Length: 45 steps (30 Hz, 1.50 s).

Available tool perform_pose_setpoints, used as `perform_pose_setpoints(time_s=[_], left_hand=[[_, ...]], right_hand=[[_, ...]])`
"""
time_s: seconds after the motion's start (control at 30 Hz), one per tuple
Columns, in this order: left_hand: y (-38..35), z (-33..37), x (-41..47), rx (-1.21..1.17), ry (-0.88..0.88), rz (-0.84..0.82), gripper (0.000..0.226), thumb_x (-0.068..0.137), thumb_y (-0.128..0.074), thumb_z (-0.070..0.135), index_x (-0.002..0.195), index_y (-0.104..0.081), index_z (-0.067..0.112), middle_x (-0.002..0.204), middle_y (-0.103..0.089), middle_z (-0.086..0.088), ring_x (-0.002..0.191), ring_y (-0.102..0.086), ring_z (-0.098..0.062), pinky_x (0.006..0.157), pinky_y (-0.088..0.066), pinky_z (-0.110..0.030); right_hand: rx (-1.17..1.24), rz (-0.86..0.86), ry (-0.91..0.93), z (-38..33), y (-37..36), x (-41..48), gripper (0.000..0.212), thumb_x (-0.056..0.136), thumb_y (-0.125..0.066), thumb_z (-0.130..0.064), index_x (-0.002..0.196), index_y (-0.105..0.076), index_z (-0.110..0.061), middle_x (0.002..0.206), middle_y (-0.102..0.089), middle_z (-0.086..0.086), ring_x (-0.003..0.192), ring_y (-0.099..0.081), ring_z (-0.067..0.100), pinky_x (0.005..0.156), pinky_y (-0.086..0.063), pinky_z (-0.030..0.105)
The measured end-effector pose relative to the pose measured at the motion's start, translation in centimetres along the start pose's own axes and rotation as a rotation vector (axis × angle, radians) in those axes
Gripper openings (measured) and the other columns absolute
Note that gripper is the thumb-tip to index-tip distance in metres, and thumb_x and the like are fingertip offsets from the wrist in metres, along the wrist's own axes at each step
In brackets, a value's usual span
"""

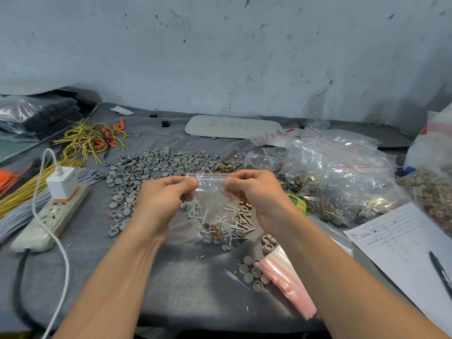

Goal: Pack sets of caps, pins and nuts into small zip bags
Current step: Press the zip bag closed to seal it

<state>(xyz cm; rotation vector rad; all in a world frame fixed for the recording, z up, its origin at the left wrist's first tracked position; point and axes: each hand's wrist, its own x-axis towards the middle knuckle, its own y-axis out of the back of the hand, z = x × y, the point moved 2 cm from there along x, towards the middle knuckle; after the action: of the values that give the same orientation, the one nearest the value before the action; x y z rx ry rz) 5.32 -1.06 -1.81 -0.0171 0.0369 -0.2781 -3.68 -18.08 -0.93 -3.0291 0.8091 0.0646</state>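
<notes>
Pinching a clear bag (211, 183) at its red zip edge, left hand (161, 199) on one end, right hand (254, 194) on the other, fingers curled on it. Held above the table (183, 277), just before the pile of caps (151, 165), with pins (236, 211) and nuts (245, 204) lying under it. Empty bags (286, 282) near right forearm.

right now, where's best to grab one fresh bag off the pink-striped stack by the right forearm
Probably pinch the top bag's pink zip edge at the near end of the stack, where the flat bags fan apart and edges show singly. Come from the near side: grey caps crowd its far end.
</notes>
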Motion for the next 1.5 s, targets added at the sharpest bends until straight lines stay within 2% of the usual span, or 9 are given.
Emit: perform_pose_setpoints(time_s=[0.07, 0.2, 0.37, 0.5, 0.63, 0.77, 1.03, 1.17, 1.5], left_hand=[[-0.3, -0.2, 0.1, 0.035, 0.006, 0.003, 0.023, 0.088, -0.076, 0.01, 0.065, -0.073, 0.013, 0.068, -0.071, -0.004, 0.068, -0.061, -0.017, 0.061, -0.043, -0.025], [-0.8, -0.5, 0.1, 0.045, -0.021, 0.026, 0.023, 0.092, -0.069, 0.004, 0.071, -0.065, 0.011, 0.069, -0.062, -0.007, 0.07, -0.053, -0.021, 0.072, -0.043, -0.033], [-0.7, -0.2, 0.1, -0.08, 0.006, 0.013, 0.022, 0.095, -0.066, 0.004, 0.076, -0.066, 0.013, 0.063, -0.063, 0.003, 0.063, -0.053, -0.012, 0.068, -0.044, -0.027], [-0.4, 0.2, -0.2, -0.141, 0.01, -0.033, 0.018, 0.094, -0.067, 0.005, 0.078, -0.07, 0.012, 0.064, -0.064, 0.002, 0.063, -0.055, -0.011, 0.069, -0.045, -0.026], [-0.8, 0.4, -0.6, -0.095, -0.038, -0.094, 0.006, 0.088, -0.076, 0.005, 0.084, -0.075, 0.009, 0.068, -0.07, 0.002, 0.06, -0.06, -0.008, 0.062, -0.051, -0.019], [-1.5, 0.3, -0.5, -0.071, -0.051, -0.097, 0.012, 0.086, -0.075, -0.003, 0.079, -0.074, 0.007, 0.063, -0.071, 0.003, 0.054, -0.063, -0.004, 0.058, -0.054, -0.014], [-2.9, 0.4, -1.2, -0.022, -0.089, -0.129, 0.021, 0.082, -0.08, 0.001, 0.067, -0.077, 0.014, 0.066, -0.073, 0.0, 0.061, -0.067, -0.008, 0.06, -0.056, -0.017], [-3.5, 0.7, -1.8, -0.008, -0.084, -0.178, 0.014, 0.076, -0.085, 0.002, 0.072, -0.08, 0.014, 0.07, -0.076, -0.003, 0.061, -0.069, -0.008, 0.058, -0.054, -0.016], [-4.3, 0.1, -2.2, 0.001, -0.093, -0.219, 0.021, 0.079, -0.081, -0.002, 0.067, -0.08, 0.015, 0.072, -0.077, -0.009, 0.063, -0.073, -0.01, 0.057, -0.052, -0.013]], right_hand=[[0.007, 0.003, -0.01, 0.0, -0.2, 0.0, 0.017, 0.088, -0.073, 0.005, 0.073, -0.073, -0.004, 0.065, -0.072, 0.011, 0.054, -0.063, 0.013, 0.051, -0.049, 0.018], [-0.007, 0.003, -0.026, 0.2, -0.8, 0.1, 0.023, 0.088, -0.072, 0.006, 0.069, -0.07, -0.006, 0.062, -0.069, 0.009, 0.054, -0.062, 0.015, 0.053, -0.049, 0.02], [-0.043, -0.108, -0.078, 0.6, -0.8, 0.1, 0.009, 0.095, -0.071, -0.01, 0.086, -0.074, -0.011, 0.077, -0.077, 0.006, 0.07, -0.066, 0.015, 0.067, -0.054, 0.024], [-0.095, -0.147, -0.046, 0.8, -0.7, -0.1, 0.029, 0.099, -0.064, -0.004, 0.074, -0.077, -0.012, 0.079, -0.077, 0.011, 0.075, -0.07, 0.021, 0.072, -0.058, 0.027], [-0.115, -0.153, 0.018, 0.2, -0.4, -0.5, 0.029, 0.098, -0.063, -0.001, 0.073, -0.075, -0.009, 0.066, -0.073, 0.007, 0.056, -0.066, 0.01, 0.055, -0.048, 0.015], [-0.125, -0.124, 0.06, -0.2, 0.1, -1.1, 0.019, 0.094, -0.071, -0.012, 0.077, -0.079, -0.006, 0.076, -0.075, 0.018, 0.062, -0.064, 0.013, 0.062, -0.05, 0.02], [-0.074, -0.002, 0.132, -0.4, 1.3, -1.2, 0.025, 0.093, -0.072, -0.003, 0.07, -0.079, -0.01, 0.067, -0.073, 0.012, 0.066, -0.064, 0.024, 0.068, -0.057, 0.032], [-0.136, -0.034, 0.136, -0.5, 1.7, -1.5, 0.017, 0.091, -0.074, -0.011, 0.076, -0.081, -0.012, 0.074, -0.077, 0.011, 0.07, -0.07, 0.019, 0.082, -0.061, 0.036], [-0.171, -0.037, 0.14, -0.8, 1.6, -1.9, 0.006, 0.084, -0.082, -0.003, 0.08, -0.078, -0.005, 0.072, -0.074, 0.009, 0.067, -0.065, 0.016, 0.075, -0.058, 0.033]])
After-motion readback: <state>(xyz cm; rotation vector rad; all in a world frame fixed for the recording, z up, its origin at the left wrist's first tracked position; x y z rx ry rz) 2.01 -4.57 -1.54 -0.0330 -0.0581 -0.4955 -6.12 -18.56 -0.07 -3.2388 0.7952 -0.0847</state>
